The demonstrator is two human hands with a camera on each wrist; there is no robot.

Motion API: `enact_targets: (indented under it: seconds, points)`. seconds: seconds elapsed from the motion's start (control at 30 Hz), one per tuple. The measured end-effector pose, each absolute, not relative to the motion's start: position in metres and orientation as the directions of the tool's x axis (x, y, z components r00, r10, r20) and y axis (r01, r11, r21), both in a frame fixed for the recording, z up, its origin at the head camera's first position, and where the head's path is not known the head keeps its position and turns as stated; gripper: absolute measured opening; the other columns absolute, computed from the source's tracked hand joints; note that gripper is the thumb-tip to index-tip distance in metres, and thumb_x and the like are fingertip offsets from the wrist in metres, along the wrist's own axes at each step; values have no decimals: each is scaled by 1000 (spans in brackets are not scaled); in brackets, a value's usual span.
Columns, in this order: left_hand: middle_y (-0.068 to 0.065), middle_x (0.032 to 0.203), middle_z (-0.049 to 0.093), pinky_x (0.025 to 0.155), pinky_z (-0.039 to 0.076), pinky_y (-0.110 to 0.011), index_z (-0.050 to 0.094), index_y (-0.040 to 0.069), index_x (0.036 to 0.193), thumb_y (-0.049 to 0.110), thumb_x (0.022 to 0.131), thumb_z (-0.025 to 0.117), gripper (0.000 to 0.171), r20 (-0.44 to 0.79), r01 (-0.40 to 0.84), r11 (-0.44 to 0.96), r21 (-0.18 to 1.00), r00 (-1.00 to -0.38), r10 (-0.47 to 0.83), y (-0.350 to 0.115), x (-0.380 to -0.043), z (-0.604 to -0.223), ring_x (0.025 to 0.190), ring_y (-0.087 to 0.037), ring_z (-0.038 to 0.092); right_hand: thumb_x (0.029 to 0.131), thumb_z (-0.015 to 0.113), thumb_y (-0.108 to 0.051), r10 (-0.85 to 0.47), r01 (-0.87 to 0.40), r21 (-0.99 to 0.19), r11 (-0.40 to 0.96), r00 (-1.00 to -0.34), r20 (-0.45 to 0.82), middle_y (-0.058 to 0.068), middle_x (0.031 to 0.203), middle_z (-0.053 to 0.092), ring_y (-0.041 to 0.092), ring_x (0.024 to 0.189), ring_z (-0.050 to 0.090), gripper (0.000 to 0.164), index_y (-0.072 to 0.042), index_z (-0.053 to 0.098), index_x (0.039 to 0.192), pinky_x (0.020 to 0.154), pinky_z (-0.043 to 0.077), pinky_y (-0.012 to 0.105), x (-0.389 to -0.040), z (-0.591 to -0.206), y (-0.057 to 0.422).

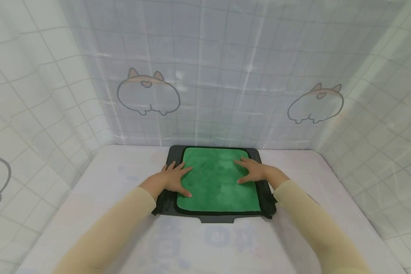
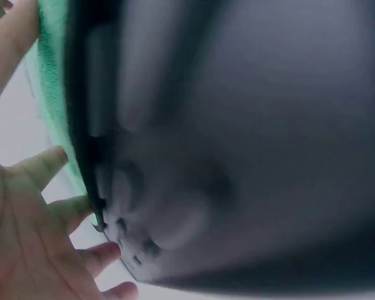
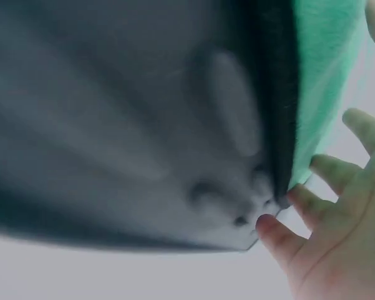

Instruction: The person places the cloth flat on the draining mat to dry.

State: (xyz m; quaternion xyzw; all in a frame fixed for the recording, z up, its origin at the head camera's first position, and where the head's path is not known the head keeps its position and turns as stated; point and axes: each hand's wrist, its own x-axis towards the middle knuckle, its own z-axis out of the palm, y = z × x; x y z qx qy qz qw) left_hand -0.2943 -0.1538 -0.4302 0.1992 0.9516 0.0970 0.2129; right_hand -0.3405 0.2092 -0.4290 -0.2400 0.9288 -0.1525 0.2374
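A green fuzzy cloth with black edging [image 1: 216,180] lies flat over a dark grey plastic board [image 1: 217,219] near the back of the table. My left hand [image 1: 172,179] rests at the cloth's left edge, fingers spread across the border between cloth and board. On the opposite side my right hand [image 1: 255,170] lies over the right edge, thumb and fingers stretched apart on the green surface. Both wrist views show straight fingers at the black edging [image 2: 78,125], beside the board's moulded dark surface [image 3: 112,137]. Neither hand grips anything. Black strap-like pieces [image 1: 268,199] show at the board's sides.
The table's pale printed cover [image 1: 219,247] extends around the board. Behind it hangs a tiled-pattern curtain [image 1: 219,95] with cartoon animal drawings, close to the board's far edge. Similar sheets enclose the left [image 1: 37,114] and right [image 1: 390,133] sides.
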Motion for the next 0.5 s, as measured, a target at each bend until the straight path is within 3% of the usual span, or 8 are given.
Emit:
enact_targets:
  seconds: [0.23,0.5]
  points:
    - [-12,168,8,115,3,-69,22,23,161,72,71,76,116,-353,379,894,239,-824,444,-165,-286,-435,151,-47,2,86,78,-44,-507,-333,-442,833,-780,-367,22,166,3,44,151,2,98,-11,23,160,115,19,65,-337,-433,228]
    - [-16,166,16,114,4,-70,30,20,159,68,73,77,109,-299,364,892,268,-849,436,-173,-272,-428,150,-48,4,91,73,-41,-545,-372,-477,796,-784,-297,23,165,7,45,151,5,89,-10,25,160,114,20,66,-318,-426,238]
